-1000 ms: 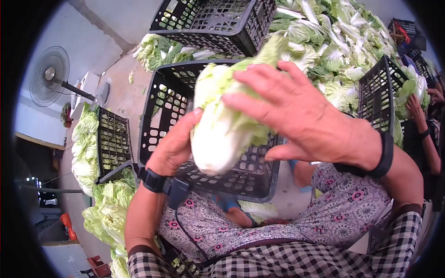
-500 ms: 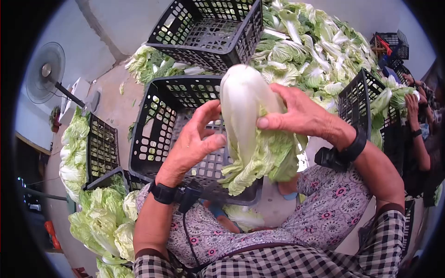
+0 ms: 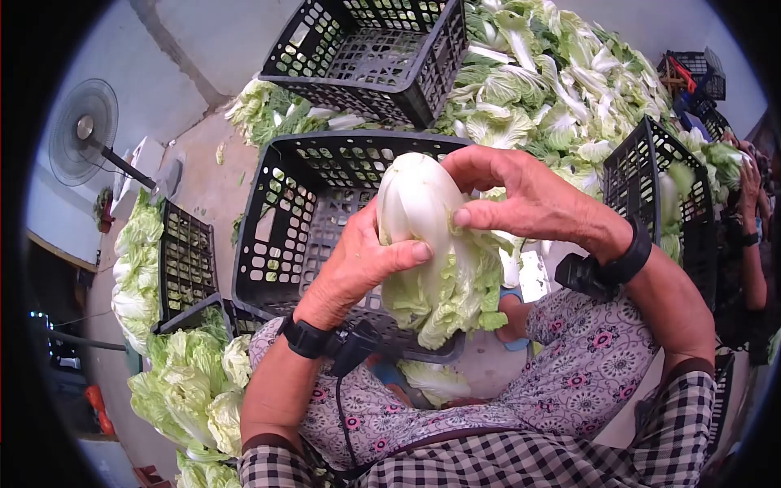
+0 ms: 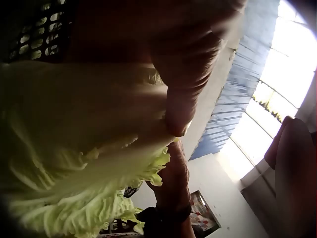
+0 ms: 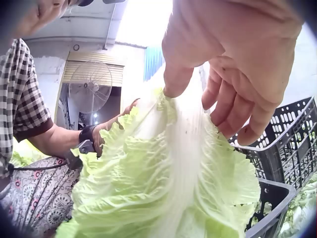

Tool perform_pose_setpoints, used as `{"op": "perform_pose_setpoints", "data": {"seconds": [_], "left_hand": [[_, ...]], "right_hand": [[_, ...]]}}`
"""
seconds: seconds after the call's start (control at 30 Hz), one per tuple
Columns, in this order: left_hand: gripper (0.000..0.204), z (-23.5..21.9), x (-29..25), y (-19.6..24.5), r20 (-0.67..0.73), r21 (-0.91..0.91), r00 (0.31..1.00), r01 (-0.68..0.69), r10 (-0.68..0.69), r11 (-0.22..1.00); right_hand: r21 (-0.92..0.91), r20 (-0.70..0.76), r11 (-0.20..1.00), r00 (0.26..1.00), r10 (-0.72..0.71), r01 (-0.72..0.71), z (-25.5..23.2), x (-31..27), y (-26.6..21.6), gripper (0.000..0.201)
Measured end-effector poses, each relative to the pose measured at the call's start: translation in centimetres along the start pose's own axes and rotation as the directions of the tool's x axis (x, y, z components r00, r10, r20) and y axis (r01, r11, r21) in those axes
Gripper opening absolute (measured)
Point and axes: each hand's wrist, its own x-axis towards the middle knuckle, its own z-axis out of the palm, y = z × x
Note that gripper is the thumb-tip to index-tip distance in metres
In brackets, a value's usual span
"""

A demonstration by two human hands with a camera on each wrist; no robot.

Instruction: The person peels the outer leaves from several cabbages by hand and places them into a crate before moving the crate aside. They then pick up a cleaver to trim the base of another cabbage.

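Cabbage (image 3: pixel 419 203): base toward 12 o'clock, over the crate's (image 3: pixel 321 244) 3 o'clock side.
Left hand (image 3: pixel 358 260): grasping its 9 o'clock flank, thumb across the front.
Right hand (image 3: pixel 529 195): gripping near 2 o'clock, perhaps only an outer leaf (image 5: pixel 185 139).
Grip: best kept firm left, gentle right, easing from the base.

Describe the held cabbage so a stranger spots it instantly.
In the head view, find the central black crate. Seen over it, the left hand and right hand hold the cabbage, white base topmost. Unlike the leafy heap beyond, it is single and held up.
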Motion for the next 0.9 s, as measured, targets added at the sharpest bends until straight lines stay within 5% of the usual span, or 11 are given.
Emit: {"op": "perform_pose_setpoints", "data": {"seconds": [0.13,0.4,0.6,0.7,0.83,0.9], "left_hand": [[0.077,0.2,0.2,-1.0,-0.042,-0.037,0.998,-0.057,0.056,0.998],[0.065,-1.4,0.8,-2.2,-0.082,-0.568,0.995,-0.007,-0.048,0.823],[0.067,-1.5,0.3,-1.4,-0.206,-0.247,0.978,-0.088,0.036,0.965],[0.071,-1.3,0.4,-1.4,-0.242,-0.150,0.968,-0.101,0.062,0.983],[0.079,-0.3,0.4,-1.4,-0.192,-0.027,0.977,-0.101,0.094,0.995],[0.081,0.1,0.3,-1.3,-0.137,0.033,0.983,-0.122,0.125,0.992]], "right_hand": [[-0.028,-0.015,1.000,1.000,-0.014,0.013,0.5,-0.6,0.0,0.068],[-0.077,-0.025,0.994,0.997,0.072,-0.074,0.7,-0.6,0.0,0.060],[-0.007,-0.055,0.977,0.976,0.210,-0.211,-0.4,-0.3,0.8,0.055],[-0.047,-0.160,0.995,0.984,0.080,-0.089,0.1,-0.3,0.9,0.058],[-0.247,-0.093,0.969,0.994,-0.055,0.030,1.2,0.1,0.9,0.079],[-0.150,-0.002,0.987,0.999,-0.052,0.051,1.3,0.1,0.5,0.079]]}}
